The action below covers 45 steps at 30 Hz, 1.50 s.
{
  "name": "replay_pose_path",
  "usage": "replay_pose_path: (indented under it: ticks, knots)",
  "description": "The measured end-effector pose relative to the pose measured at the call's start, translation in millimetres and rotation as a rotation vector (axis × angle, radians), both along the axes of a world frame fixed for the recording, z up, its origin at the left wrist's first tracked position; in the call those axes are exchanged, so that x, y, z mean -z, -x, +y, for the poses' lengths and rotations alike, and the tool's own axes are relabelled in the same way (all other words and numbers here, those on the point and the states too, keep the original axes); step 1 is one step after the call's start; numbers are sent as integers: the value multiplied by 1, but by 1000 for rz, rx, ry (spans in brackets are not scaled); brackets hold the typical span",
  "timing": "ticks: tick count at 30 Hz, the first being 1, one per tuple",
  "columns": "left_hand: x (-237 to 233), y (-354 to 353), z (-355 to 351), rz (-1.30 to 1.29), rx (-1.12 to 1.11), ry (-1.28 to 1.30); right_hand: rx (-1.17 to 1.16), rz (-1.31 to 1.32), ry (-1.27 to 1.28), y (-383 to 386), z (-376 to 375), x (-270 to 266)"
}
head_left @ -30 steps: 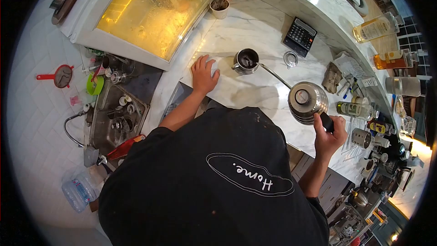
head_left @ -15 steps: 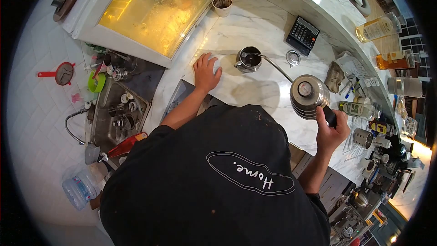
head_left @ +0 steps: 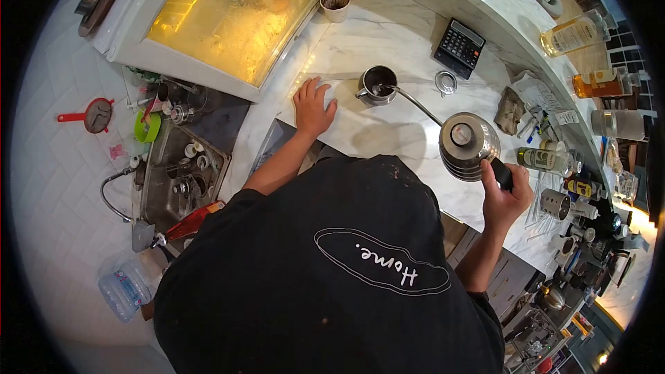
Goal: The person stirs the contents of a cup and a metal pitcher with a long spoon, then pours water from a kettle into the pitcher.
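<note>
Your right grip [head_left: 504,201] closes around the black handle of the steel kettle [head_left: 470,144], its thin spout tip over the metal cup [head_left: 379,84]. Left of the cup, your left grip [head_left: 312,107] lies flat on the marble desk [head_left: 388,34].

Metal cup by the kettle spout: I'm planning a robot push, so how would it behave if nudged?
The metal cup looks small and rigid, so it would probably slide easily on the polished marble counter. Its side handle may make it swivel if pushed off-centre. Dark contents inside could slosh.
</note>
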<state>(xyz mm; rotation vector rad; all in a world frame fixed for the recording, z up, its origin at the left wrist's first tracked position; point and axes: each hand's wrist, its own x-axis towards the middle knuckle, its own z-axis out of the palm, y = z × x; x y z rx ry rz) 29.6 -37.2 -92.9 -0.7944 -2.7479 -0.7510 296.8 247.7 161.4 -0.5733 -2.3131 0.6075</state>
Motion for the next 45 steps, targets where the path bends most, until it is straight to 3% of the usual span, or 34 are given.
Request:
replay_pose_path:
  ticks: [17, 23, 45]
  knots:
    - [0, 0, -1, 8, 5, 2, 4, -26, -67, -4, 6, -8]
    - [0, 0, -1, 6, 7, -1, 35, -35, 34, 1, 0, 2]
    - [-1, 0, 1, -2, 2, 19, -17, -32, 46, 18, 1, 21]
